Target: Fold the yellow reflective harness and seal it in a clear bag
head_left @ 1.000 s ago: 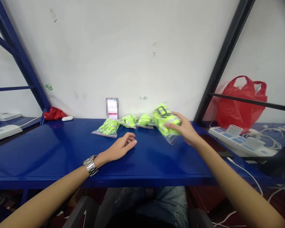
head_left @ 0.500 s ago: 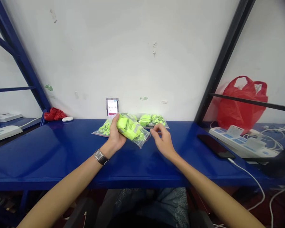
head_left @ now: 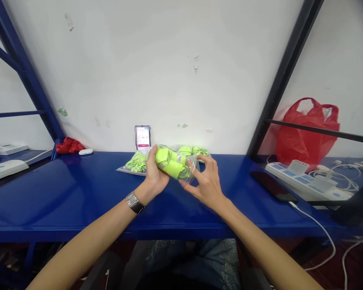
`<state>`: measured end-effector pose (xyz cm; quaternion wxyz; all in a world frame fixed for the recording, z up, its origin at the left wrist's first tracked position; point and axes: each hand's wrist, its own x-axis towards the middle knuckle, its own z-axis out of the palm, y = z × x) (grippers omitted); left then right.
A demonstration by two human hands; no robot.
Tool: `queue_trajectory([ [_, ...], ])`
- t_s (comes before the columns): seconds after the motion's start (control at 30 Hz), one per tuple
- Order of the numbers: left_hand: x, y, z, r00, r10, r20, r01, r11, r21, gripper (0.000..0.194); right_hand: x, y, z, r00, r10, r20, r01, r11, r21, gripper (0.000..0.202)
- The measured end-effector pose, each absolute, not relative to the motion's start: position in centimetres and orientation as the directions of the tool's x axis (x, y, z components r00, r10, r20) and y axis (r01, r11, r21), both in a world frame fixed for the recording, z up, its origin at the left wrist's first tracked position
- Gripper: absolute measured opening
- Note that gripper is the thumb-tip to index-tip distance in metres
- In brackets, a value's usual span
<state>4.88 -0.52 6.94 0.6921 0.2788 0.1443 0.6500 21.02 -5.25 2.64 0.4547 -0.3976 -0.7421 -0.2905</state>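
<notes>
A clear plastic bag (head_left: 173, 162) with a folded neon-yellow reflective fabric item inside is held above the table, tilted down to the right. My left hand (head_left: 156, 174) wraps round its left end, thumb on top, a metal-band watch on the wrist. At the right end, the thumb and fingers of my right hand (head_left: 208, 179) are curved round the clear mouth of the bag; some fingertips show through the plastic. Behind lie a similar bag (head_left: 136, 162) on the left and another bag of neon-yellow items (head_left: 196, 150), partly hidden by the held one.
A phone (head_left: 143, 138) with a lit timer screen leans on the wall behind the blue table (head_left: 78, 193). Red plastic (head_left: 69, 145) and a small white case (head_left: 86, 152) lie at left. On the right are a black phone (head_left: 274, 186) on a cable, a power strip (head_left: 305, 181) and a red bag (head_left: 307, 135).
My right hand has moved onto the right end of the bag, and its fingers have spread round the mouth. My left hand and the bag have shifted slightly right.
</notes>
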Motion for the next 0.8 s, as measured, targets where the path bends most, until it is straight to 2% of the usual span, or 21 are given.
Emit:
queue_trajectory([
  [0.07, 4.9, -0.4, 6.7, 0.11, 0.981, 0.158, -0.818, -0.001, 0.576, 0.03, 20.8, -4.9, 2.6, -0.272, 0.351, 0.896, 0.857, 0.513, 0.059, 0.054],
  [0.23, 4.6, -0.2, 6.5, 0.12, 0.972, 0.201, -0.818, -0.018, 0.575, 0.034, 19.9, -4.9, 2.0, -0.183, 0.227, 0.956, 0.806, 0.592, 0.013, 0.06],
  [0.33, 4.6, -0.3, 6.4, 0.119, 0.972, 0.202, -0.822, -0.017, 0.569, 0.033, 19.7, -5.1, 2.1, -0.156, 0.265, 0.952, 0.872, 0.49, 0.006, 0.065],
  [0.47, 4.8, -0.4, 6.0, 0.122, 0.974, 0.191, -0.815, -0.012, 0.58, 0.031, 19.5, -5.3, 2.3, -0.128, 0.382, 0.915, 0.942, 0.337, -0.009, 0.053],
  [0.6, 5.1, -0.4, 6.0, 0.139, 0.973, 0.186, -0.817, 0.006, 0.577, 0.033, 19.3, -5.2, 1.9, -0.104, 0.302, 0.948, 0.91, 0.413, -0.031, 0.027],
  [0.67, 5.2, -0.5, 6.1, 0.137, 0.969, 0.205, -0.82, -0.005, 0.572, 0.033, 19.2, -5.2, 1.6, -0.103, 0.268, 0.958, 0.903, 0.429, -0.022, 0.027],
  [0.8, 5.2, -0.7, 5.9, 0.138, 0.965, 0.221, -0.823, -0.012, 0.568, 0.033, 19.4, -5.1, 1.3, -0.172, 0.283, 0.944, 0.894, 0.447, 0.029, 0.03],
])
